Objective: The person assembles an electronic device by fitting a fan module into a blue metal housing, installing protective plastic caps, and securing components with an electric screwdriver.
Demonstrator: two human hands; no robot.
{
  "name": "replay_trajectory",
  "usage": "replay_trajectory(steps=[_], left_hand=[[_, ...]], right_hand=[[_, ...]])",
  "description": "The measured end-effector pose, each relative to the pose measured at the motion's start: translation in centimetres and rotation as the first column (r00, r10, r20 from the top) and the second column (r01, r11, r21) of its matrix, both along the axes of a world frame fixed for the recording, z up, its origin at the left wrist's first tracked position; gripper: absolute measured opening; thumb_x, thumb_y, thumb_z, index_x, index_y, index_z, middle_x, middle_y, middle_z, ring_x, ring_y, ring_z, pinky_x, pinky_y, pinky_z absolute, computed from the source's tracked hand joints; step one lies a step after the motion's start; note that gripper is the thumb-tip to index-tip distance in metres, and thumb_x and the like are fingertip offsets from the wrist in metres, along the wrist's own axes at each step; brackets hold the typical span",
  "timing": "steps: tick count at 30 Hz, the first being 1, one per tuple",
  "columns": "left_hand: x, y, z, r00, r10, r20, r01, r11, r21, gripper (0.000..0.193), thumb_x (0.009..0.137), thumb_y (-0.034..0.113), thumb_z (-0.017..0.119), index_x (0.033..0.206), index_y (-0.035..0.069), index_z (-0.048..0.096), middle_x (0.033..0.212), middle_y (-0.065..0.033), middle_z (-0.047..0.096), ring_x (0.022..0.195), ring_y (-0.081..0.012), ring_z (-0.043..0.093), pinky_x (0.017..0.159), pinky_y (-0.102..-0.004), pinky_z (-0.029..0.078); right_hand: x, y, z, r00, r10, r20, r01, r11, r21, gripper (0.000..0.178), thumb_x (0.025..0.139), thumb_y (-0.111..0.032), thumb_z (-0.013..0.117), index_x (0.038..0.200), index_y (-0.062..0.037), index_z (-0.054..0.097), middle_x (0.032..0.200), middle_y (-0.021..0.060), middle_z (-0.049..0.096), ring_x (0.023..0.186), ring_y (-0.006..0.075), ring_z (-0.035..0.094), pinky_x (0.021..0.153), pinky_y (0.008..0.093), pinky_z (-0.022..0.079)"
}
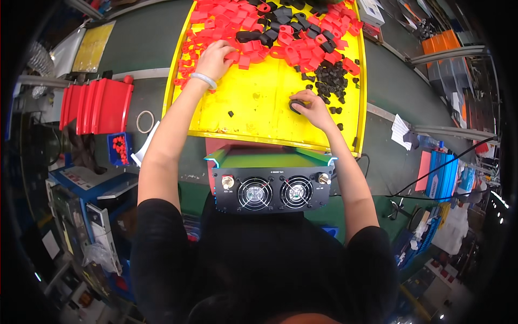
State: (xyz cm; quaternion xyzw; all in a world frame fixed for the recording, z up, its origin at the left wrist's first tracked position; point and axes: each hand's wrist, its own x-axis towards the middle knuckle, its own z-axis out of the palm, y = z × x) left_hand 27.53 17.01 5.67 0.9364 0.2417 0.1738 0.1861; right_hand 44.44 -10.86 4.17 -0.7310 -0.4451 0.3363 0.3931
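Observation:
A yellow tray [253,108] holds a heap of red plastic parts [307,51], with black plastic parts [280,21] mixed in. My left hand [214,60], a pale bracelet on its wrist, is at the left edge of the heap. Its fingers are closed around a red plastic part that partly shows beside the thumb. Over the bare yellow nearer me, my right hand [314,109] pinches a round black plastic part [295,106] between thumb and fingers. Small black pieces [330,81] lie in a cluster just beyond that hand.
Against the tray's near edge stands a black metal box with two fans [272,191]. To the left are red bins [100,106], a small blue bin of red pieces [120,149] and a tape roll [144,122]. Blue bins [441,175] and a black cable [442,164] are at right.

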Motion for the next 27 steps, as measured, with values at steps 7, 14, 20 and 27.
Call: replay_trajectory(steps=[7, 14, 20, 27], left_hand=[[0.1, 0.3, 0.4, 1.000, -0.022, -0.011, 0.021, 0.999, -0.050, 0.020, 0.074, 0.008, 0.067, 0.093, 0.002, 0.064, 0.103, -0.0103, 0.057, 0.101, -0.0272, 0.054, 0.089, -0.0340, 0.045], [-0.3, -0.2, 0.8, 0.998, -0.058, 0.001, 0.058, 0.997, -0.050, 0.017, 0.078, 0.009, 0.064, 0.093, 0.004, 0.067, 0.100, -0.0095, 0.059, 0.096, -0.0267, 0.057, 0.086, -0.0340, 0.047], [-1.5, 0.0, 0.4, 0.970, 0.055, 0.237, -0.065, 0.997, 0.036, 0.012, 0.079, 0.011, 0.063, 0.087, 0.002, 0.065, 0.096, -0.0099, 0.064, 0.086, -0.0277, 0.062, 0.075, -0.0347, 0.051], [-2.6, -0.5, 0.6, 0.909, 0.353, 0.221, -0.219, 0.857, -0.467, 0.019, 0.080, 0.014, 0.063, 0.086, 0.000, 0.052, 0.082, -0.0143, 0.063, 0.079, -0.0238, 0.065, 0.068, -0.0321, 0.051]], right_hand=[[-0.2, -0.5, 0.1, 0.962, 0.041, 0.271, -0.051, 0.998, 0.028, 0.026, 0.078, -0.022, 0.067, 0.100, -0.0071, 0.065, 0.093, 0.0099, 0.058, 0.083, 0.0199, 0.057, 0.072, 0.0272, 0.046], [0.4, -0.7, 0.1, 0.983, 0.047, 0.178, -0.047, 0.999, -0.010, 0.022, 0.079, -0.017, 0.065, 0.098, -0.0056, 0.065, 0.093, 0.0090, 0.061, 0.081, 0.0212, 0.058, 0.070, 0.0294, 0.047], [0.2, -0.7, 1.1, 0.960, -0.048, 0.275, 0.038, 0.998, 0.043, 0.018, 0.079, -0.014, 0.065, 0.094, -0.0026, 0.064, 0.093, 0.0098, 0.061, 0.080, 0.0228, 0.059, 0.073, 0.0306, 0.047], [0.0, 0.4, 1.0, 0.981, -0.058, 0.186, 0.053, 0.998, 0.030, 0.017, 0.082, -0.014, 0.063, 0.093, -0.0021, 0.065, 0.089, 0.0095, 0.061, 0.075, 0.0212, 0.058, 0.069, 0.0291, 0.046]])
